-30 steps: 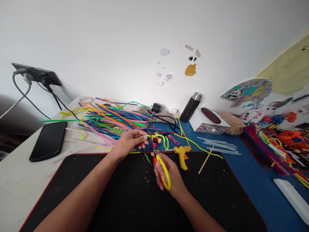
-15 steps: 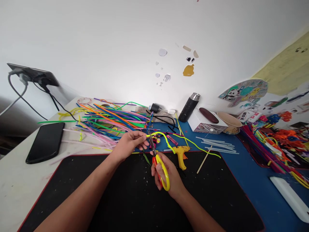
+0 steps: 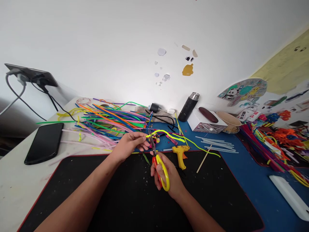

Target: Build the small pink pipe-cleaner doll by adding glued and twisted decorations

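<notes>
My left hand (image 3: pixel 132 144) pinches the end of a bright yellow pipe cleaner (image 3: pixel 161 131) between thumb and fingers. The yellow strand arches away to the right, above the glue gun. In my right hand (image 3: pixel 169 174) are scissors (image 3: pixel 163 172) with yellow and red handles. Their blades point up and away from me and meet the strand close to my left fingertips. Whether the blades have cut through it is too small to tell.
A yellow glue gun (image 3: pixel 180 155) and a wooden stick (image 3: pixel 204 159) lie right of my hands on the black mat (image 3: pixel 120 199). Behind are colourful pipe cleaners (image 3: pixel 113 117), a black flask (image 3: pixel 189 107) and a tissue box (image 3: pixel 205 122). A phone (image 3: pixel 44 143) lies left.
The free part of the yellow strand has swung up and to the right, off the glue gun. Both hands stay nearly in place, with the scissor blades still at the strand.
</notes>
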`<state>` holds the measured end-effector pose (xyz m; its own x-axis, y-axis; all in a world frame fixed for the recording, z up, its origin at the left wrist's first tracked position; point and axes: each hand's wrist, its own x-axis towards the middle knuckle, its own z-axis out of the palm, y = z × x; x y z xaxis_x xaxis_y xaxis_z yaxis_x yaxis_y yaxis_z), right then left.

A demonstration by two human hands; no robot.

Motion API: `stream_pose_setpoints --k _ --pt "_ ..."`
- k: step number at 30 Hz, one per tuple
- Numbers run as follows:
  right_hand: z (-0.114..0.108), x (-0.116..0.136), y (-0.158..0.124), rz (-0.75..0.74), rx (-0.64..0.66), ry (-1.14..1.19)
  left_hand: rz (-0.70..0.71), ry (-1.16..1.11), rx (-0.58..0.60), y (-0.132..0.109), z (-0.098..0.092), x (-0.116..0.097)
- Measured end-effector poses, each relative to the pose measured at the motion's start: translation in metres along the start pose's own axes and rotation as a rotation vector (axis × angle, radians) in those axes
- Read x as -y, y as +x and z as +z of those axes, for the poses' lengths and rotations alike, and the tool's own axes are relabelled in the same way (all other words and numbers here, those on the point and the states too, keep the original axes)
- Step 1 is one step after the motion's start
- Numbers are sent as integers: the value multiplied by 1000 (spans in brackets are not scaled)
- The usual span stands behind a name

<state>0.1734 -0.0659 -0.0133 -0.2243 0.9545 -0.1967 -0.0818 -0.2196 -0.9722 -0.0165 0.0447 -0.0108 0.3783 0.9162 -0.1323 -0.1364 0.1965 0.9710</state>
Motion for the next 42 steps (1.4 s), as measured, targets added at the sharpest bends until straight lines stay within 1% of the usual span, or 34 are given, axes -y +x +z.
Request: stream_pose_setpoints --k 6,12,16,22,26,30,36,38,42 --pt "0 -2 3 105 -74 36 -2 19 4 1 -1 3" --pt "3 -2 2 136 -126 22 -31 21 -1 3 -2 5" --pt "5 -5 0 178 -139 17 -51 99 -5 3 -5 2" --pt "8 -17 0 182 -120 23 -66 220 0 -1 -9 -4" --pt "9 -17 3 182 -112 14 -46 241 -16 -1 -11 -5" --pt "13 -15 6 181 -97 12 -35 295 -60 -1 -13 -5" --pt "20 -20 8 131 -137 51 6 345 -68 -1 -16 -7" --pt "19 -21 8 134 -114 41 40 321 -82 -1 -17 -9" --pt "12 -19 4 165 -20 -41 128 234 -111 -1 -17 -12"
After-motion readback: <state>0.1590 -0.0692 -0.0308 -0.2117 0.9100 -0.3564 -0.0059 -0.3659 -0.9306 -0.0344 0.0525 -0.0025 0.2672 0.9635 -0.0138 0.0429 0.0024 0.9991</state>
